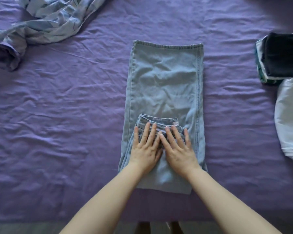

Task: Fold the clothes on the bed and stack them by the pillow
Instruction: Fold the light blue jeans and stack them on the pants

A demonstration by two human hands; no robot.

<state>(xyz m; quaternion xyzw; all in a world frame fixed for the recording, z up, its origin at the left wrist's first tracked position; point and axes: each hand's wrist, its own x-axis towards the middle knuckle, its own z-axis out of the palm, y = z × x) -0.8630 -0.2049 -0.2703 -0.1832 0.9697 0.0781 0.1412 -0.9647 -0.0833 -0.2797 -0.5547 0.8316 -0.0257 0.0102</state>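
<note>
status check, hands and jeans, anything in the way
Left hand and right hand flat, open, pressing jeans waistband. Jeans half folded. Crumpled patterned garment waiting, folded stack at right. Nothing blocking.

One pair of jeans (164, 85), one crumpled patterned garment (46, 19), one folded stack (281, 56), one pillow (291, 119), two hands.
</note>
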